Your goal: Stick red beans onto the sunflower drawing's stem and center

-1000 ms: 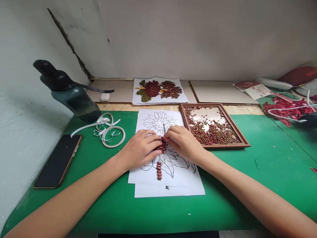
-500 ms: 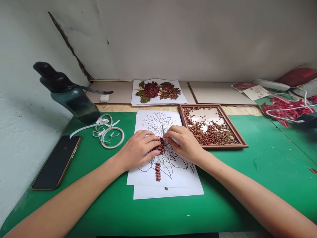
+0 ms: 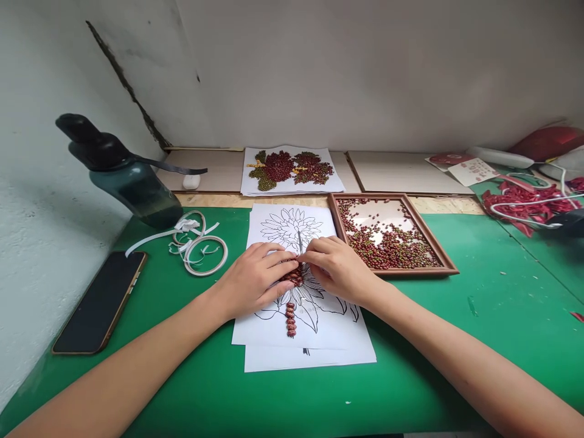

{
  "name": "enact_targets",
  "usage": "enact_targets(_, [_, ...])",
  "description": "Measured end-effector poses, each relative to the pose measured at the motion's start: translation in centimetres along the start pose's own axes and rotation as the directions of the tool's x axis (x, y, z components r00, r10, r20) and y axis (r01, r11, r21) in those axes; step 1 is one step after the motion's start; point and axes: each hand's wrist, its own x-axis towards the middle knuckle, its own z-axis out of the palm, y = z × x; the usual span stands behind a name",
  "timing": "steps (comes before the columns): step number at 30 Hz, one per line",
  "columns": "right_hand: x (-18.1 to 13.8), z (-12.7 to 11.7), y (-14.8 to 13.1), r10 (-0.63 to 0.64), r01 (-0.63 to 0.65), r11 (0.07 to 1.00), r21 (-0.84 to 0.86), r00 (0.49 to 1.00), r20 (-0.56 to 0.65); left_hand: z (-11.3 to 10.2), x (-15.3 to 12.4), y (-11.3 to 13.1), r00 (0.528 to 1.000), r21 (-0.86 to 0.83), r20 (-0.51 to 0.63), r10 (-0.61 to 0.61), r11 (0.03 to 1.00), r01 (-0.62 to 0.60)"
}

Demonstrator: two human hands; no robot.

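A printed flower drawing [image 3: 269,331] lies on the table, with a cluster of red-brown beans [image 3: 293,277] at the middle of its lower flower and a short column of speckled beans [image 3: 291,319] as a stem. My left hand [image 3: 260,275] rests on the paper, fingers stretched apart, its thumb and fingertips around the left side of the cluster. My right hand [image 3: 337,266] is closed in a pinch at the cluster's upper edge. What its fingertips hold is too small and hidden to make out.
Right of the paper is a brown frame [image 3: 438,246] holding small red and green beans [image 3: 387,246]. Behind lies a finished bean picture [image 3: 292,170]. A bottle [image 3: 132,182], tape rolls [image 3: 205,255] and a phone [image 3: 98,304] stand or lie left; red shreds [image 3: 524,204] and cables lie far right.
My right hand has lowered slightly and its fingertips have come closer to the left fingers at the top of the bean cluster. My left hand stays nearly still.
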Motion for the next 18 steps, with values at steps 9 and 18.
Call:
enact_targets(9, [-1.2, -5.4, 2.7, 0.156, -0.162, 0.987, -0.009, 0.966, -0.206, 0.3, -0.3, -0.2, 1.000, -0.001, -0.003, 0.027, 1.000, -0.027])
enact_targets(18, [-5.2, -10.6, 8.7, 0.452, -0.481, 0.871, 0.104, 0.865, 0.219, -0.3, -0.3, 0.0, 0.991, -0.076, -0.030, 0.127, 0.989, -0.129])
